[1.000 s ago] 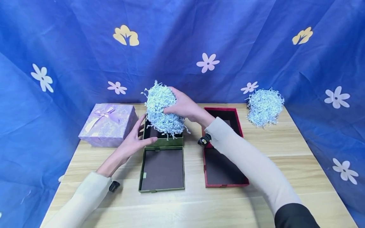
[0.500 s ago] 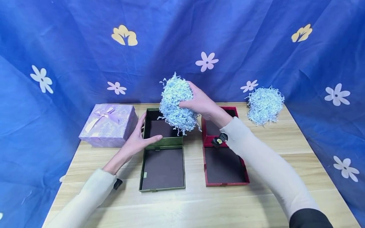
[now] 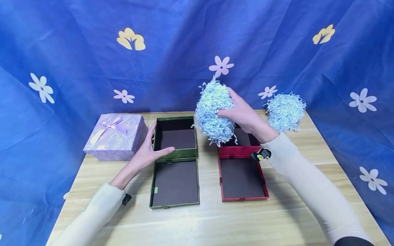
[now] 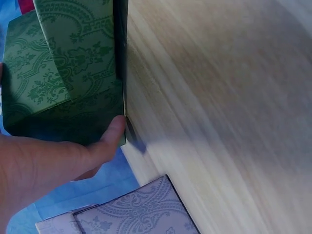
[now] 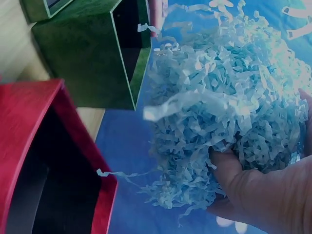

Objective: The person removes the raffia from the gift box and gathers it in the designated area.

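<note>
- gripping crinkled blue paper strips: right hand (image 3: 244, 112) pinches the shred clump (image 3: 213, 111), thumb sunk in. fluffy, roughly egg-shaped.
- clump sits left of the palm, partly hiding the red box (image 3: 236, 150) below the grip. long axis near upright, narrower end up, top leaning slightly left.
- left hand (image 3: 146, 152), well left of the grip, spread wide: thumb along front wall of rigid green box (image 3: 176, 153), fingers along its left side.
- left wrist view: scrollwork on green box, unresolved in head view.
- head view only: second clump (image 3: 285, 112), right of the grip.
</note>
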`<state>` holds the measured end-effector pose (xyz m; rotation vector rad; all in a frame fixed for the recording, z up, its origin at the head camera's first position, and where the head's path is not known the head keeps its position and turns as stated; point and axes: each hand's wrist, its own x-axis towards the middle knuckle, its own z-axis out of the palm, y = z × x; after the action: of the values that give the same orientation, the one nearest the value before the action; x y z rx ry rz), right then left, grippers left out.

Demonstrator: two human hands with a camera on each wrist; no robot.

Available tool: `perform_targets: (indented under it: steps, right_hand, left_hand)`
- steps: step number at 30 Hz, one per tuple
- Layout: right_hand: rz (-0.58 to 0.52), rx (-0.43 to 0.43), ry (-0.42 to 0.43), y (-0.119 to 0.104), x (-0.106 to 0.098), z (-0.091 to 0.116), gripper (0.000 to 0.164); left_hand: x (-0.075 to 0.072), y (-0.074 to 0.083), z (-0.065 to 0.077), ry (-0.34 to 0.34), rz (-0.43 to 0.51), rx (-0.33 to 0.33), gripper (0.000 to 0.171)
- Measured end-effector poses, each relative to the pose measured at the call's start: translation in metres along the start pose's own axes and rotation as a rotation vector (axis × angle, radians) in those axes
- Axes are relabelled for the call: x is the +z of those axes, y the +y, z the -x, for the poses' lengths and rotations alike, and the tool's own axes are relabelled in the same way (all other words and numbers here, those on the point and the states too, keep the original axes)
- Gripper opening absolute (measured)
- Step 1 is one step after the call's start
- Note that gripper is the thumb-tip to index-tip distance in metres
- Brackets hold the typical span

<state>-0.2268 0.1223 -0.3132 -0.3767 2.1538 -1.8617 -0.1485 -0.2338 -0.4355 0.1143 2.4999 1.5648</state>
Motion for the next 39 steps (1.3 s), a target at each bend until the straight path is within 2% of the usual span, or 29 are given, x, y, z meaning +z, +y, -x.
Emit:
perform_targets:
  steps: [11,25,27,34,39]
  right_hand:
    - [0.095,0.132,0.112,0.004,-0.049,0.04,0.11]
    - [0.099,0.166,0.234,0.021,-0.096,0.07,0.114]
    - [0.056,0.143,0.248,0.023,-0.102,0.074,0.112]
    - [-0.176,-0.067,0.256,0.04,-0.13,0.089,0.087]
    - [-0.239,-0.094,0.286,0.049,-0.151,0.101,0.085]
  left_hand:
    - [-0.002,-0.007,-0.006,-0.018,-0.023,-0.01,0.127]
    - [-0.002,-0.006,-0.005,-0.024,-0.029,0.0,0.125]
    - [-0.002,-0.007,-0.004,-0.022,-0.034,-0.004,0.125]
    - [-0.003,-0.006,-0.004,-0.026,-0.038,0.014,0.126]
    - [-0.001,-0.005,-0.007,-0.036,-0.027,0.023,0.126]
